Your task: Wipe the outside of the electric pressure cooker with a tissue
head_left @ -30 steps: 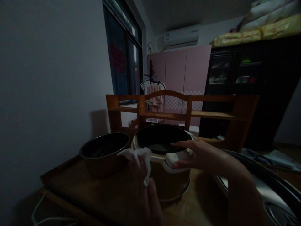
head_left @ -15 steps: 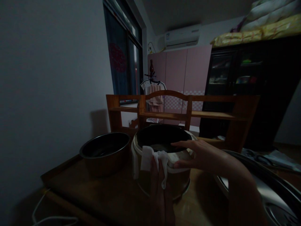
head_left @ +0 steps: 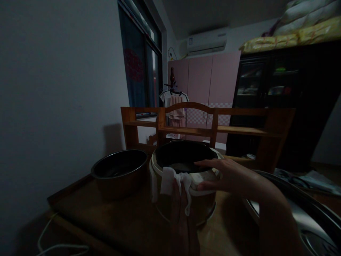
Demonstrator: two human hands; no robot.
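Observation:
A white-rimmed rice cooker body (head_left: 157,174) stands on the wooden table, its dark inside open at the top. My left hand (head_left: 182,217) comes up from below and presses a white cloth (head_left: 168,181) against the cooker's front, just under the rim. The cloth's loose end hangs over the fingers. From the right, my right hand (head_left: 223,174) grips the cooker's rim, fingers over the opening and thumb on the outer front. To the left sits a round dark inner pot (head_left: 119,177), apart from the cooker.
A large rounded object with black and silvery parts (head_left: 301,213) lies at the right, partly cut off. Behind the cooker rises a wooden shelf rack (head_left: 239,130). A white cord (head_left: 64,246) hangs at the lower left, near the wall (head_left: 58,89).
The whole view has shifted very slightly. Both hands, the cloth and the cooker keep nearly the same positions.

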